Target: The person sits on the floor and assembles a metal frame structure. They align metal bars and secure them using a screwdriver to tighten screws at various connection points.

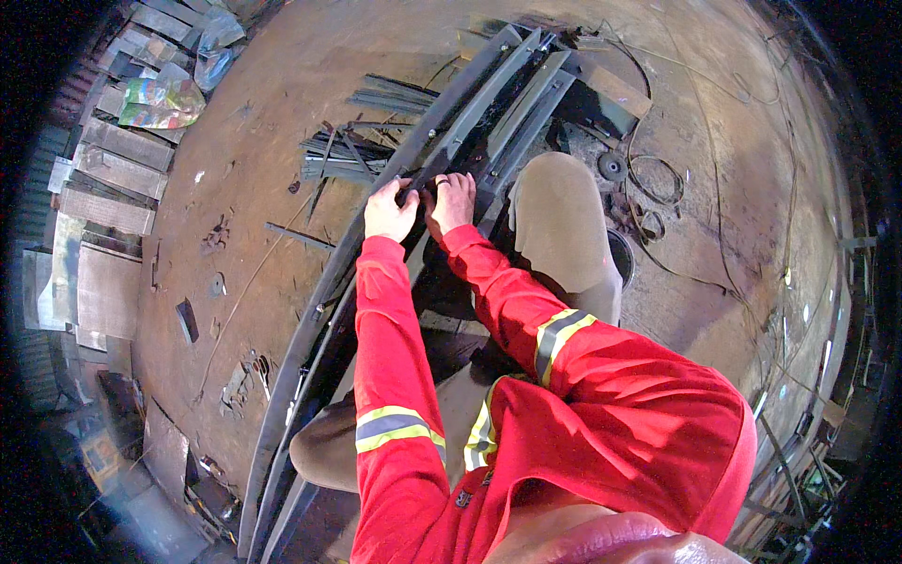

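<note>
A long assembly of dark metal beams runs from the lower left to the top middle, with small bolt-like fittings along it. My left hand is closed on the beam's left side, its thumb and fingers bent at the edge. Close beside it, my right hand has its fingers curled over the neighbouring edge, a dark ring on one finger. The fingertips of both hands are partly hidden, and whether a small part sits between them I cannot tell. Both forearms are in red sleeves with reflective bands.
Left of the beams lie piles of thin metal strips and a small dark plate. Stacked panels and a plastic bag line the far left. On the right are a coiled cable and a round disc. My bent knee borders the beams.
</note>
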Demonstrator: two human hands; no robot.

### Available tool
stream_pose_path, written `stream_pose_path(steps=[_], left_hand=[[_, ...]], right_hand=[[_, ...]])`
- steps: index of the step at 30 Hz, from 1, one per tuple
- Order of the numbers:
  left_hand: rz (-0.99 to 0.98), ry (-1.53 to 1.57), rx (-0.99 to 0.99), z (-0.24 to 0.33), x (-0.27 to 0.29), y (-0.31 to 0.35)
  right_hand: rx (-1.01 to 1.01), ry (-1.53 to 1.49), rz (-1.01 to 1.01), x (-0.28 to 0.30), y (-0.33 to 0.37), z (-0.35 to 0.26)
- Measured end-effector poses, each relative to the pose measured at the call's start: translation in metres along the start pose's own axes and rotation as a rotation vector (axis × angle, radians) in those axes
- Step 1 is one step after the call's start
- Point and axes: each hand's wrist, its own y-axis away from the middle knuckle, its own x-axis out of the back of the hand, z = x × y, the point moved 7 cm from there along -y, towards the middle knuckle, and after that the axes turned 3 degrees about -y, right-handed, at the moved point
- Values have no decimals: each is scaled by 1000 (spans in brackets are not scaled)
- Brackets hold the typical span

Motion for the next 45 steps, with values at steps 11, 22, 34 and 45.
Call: stream_pose_path(steps=[11, 22, 34, 45], left_hand=[[19, -29, -13, -2, 0, 1], [-23, 0, 26, 5, 4, 1], [319, 280, 208, -31, 24, 6], [-52, -444, 287, -73, 193, 142]], right_hand=[[-61, -52, 25, 8, 2, -5], [-132, 124, -58, 2, 3, -9], [1, -28, 96, -9, 5, 6], [-8, 58, 113, -2, 6, 2]])
